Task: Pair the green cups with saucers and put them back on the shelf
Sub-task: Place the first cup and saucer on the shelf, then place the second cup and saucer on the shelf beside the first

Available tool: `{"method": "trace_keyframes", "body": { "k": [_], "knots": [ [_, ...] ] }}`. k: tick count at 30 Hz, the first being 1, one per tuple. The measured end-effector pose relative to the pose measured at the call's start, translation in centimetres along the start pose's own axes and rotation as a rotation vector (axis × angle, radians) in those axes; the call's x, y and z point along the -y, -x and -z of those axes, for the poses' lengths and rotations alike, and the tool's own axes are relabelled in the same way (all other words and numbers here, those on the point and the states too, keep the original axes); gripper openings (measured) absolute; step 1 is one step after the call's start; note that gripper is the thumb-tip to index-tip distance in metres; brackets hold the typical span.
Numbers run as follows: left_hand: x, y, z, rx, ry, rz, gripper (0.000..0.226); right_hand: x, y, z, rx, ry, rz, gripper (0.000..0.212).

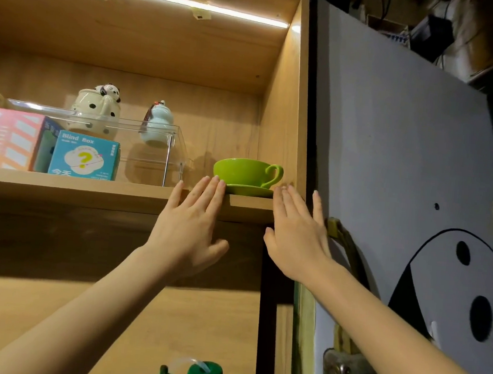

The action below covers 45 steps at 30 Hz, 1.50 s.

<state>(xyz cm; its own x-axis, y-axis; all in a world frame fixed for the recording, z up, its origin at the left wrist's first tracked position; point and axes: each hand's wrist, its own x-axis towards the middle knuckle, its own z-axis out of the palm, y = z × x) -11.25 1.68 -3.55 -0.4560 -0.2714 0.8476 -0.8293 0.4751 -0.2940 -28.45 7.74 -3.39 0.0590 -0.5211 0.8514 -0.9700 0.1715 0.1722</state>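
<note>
Reaching up, I've got my left hand (189,226) and right hand (296,236) spread flat, holding nothing, fingertips at the shelf (90,186) edge flanking the green cup (245,171) on its saucer (251,190).

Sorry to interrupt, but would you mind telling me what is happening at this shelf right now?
A person is putting tea ware away. A green cup sits on its saucer at the right end of the shelf, handle to the right. The left hand and right hand are both open with fingers spread, on either side of the saucer at the shelf edge. Neither holds anything. Only this one pair is in view.
</note>
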Motion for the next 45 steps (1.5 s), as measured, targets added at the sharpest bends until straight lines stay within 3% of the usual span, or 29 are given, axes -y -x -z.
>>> {"method": "trace_keyframes", "body": {
  "k": [3, 6, 14, 19, 23, 30, 35, 41, 45],
  "knots": [
    [-0.1, -0.4, 1.9, 0.203, 0.029, 0.023, 0.085, 0.1, 0.0, 1.4, 0.120, 0.018, 0.015, 0.069],
    [-0.2, 0.2, 3.8, 0.287, 0.059, 0.028, 0.081, 0.0, 0.7, 3.3, 0.230, -0.083, 0.063, 0.073],
    [-0.7, 7.6, 6.2, 0.157, 0.444, 0.112, 0.055, 2.0, 7.1, 5.2, 0.119, -0.499, 0.068, 0.066],
    [-1.9, 15.4, 5.8, -0.002, 0.440, 0.113, 0.056, 4.8, 12.6, 4.1, 0.129, -0.658, 0.045, 0.063],
    [-3.4, 22.3, 5.0, 0.045, 0.481, 0.194, 0.066, 8.2, 18.5, 2.4, 0.221, -0.755, 0.025, 0.064],
    [-4.8, 35.1, 3.5, 0.289, 0.630, 0.452, 0.074, 14.1, 30.0, -2.6, 0.529, -0.963, -0.100, 0.062],
    [-5.9, 44.3, 2.3, 0.483, 0.734, 0.718, 0.067, 17.8, 38.4, -6.4, 0.732, -0.984, -0.210, 0.062],
    [-7.4, 55.1, 0.7, 0.814, 0.771, 1.173, 0.055, 20.9, 46.9, -10.1, 0.971, -0.991, -0.409, 0.053],
    [-8.6, 60.5, -0.7, 0.922, 0.797, 1.458, 0.045, 22.3, 50.1, -11.8, 1.103, -1.016, -0.569, 0.042]
  ]
}}
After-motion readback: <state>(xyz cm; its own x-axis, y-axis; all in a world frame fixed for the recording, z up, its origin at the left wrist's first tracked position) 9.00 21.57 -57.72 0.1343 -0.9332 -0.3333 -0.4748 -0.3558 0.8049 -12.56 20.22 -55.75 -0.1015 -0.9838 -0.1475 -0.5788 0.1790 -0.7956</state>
